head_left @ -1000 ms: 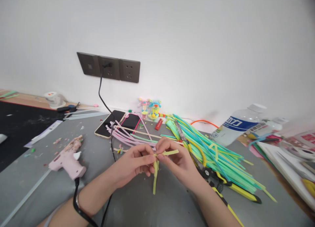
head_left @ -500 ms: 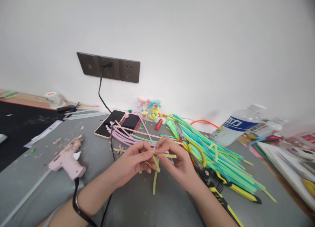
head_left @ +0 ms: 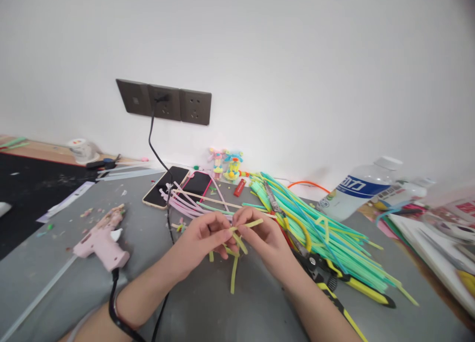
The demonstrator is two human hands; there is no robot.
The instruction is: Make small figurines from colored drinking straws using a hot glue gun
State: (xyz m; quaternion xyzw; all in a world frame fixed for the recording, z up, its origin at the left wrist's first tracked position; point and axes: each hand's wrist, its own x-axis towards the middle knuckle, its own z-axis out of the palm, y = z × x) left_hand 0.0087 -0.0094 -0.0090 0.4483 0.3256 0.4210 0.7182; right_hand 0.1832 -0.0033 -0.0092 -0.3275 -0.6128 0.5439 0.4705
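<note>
My left hand (head_left: pixel 202 240) and my right hand (head_left: pixel 261 240) meet over the grey table (head_left: pixel 222 312), fingers pinched together on a bundle of yellow-green strips (head_left: pixel 235 255). One strip end sticks out to the right above my right fingers, another hangs down toward the table, and a short end shows below my left fingers. A pile of green and yellow strips (head_left: pixel 326 233) lies just right of my right hand. Pink strips (head_left: pixel 189 203) lie just beyond my left hand.
A pink glue gun (head_left: pixel 102 240) lies at the left, its black cord (head_left: pixel 156 144) running to the wall socket. Two phones (head_left: pixel 180 183) lie behind the pink strips. Yellow-handled pliers (head_left: pixel 334 277) lie by my right forearm. A plastic bottle (head_left: pixel 358 186) lies at the right.
My fingers have worked the strips: the end that stuck out flat to the right now tilts upward, and a short end has appeared under my left hand. The hands stayed in place.
</note>
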